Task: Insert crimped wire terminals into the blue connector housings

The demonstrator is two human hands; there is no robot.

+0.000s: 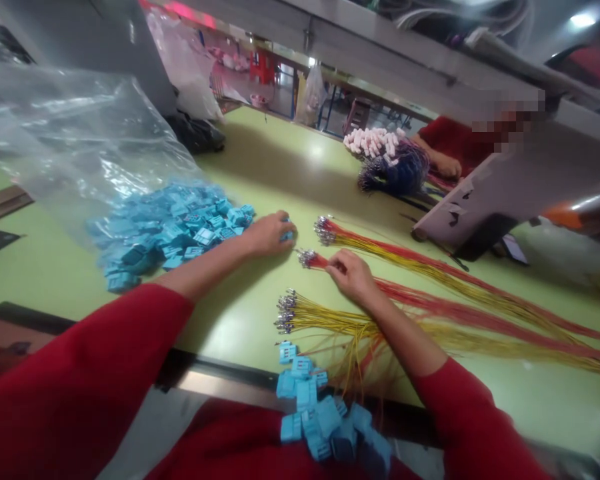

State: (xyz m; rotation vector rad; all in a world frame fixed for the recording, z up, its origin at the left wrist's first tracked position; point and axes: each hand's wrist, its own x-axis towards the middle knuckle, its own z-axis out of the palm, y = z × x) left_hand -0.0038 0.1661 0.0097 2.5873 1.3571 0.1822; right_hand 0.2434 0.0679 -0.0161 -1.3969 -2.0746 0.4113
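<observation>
My left hand point(270, 235) is shut on a small blue plastic connector point(287, 234), beside a large heap of the same blue connectors point(165, 230). My right hand point(347, 277) pinches the red-and-yellow wire bundle point(420, 293) just behind its metal terminals point(307, 259). Another bundle with crimped ends point(325, 230) lies farther away, apart from both hands. A yellow wire bundle point(325, 323) lies nearer me, below my right forearm. A smaller group of blue connectors point(315, 417) sits at the near table edge.
A clear plastic bag point(65, 127) lies behind the heap on the green table point(260, 160). Across the table, a co-worker's hand point(447, 167) in a red sleeve rests near a bundle of white-tipped blue wires point(393, 160). A grey shelf support point(485, 187) juts in at right.
</observation>
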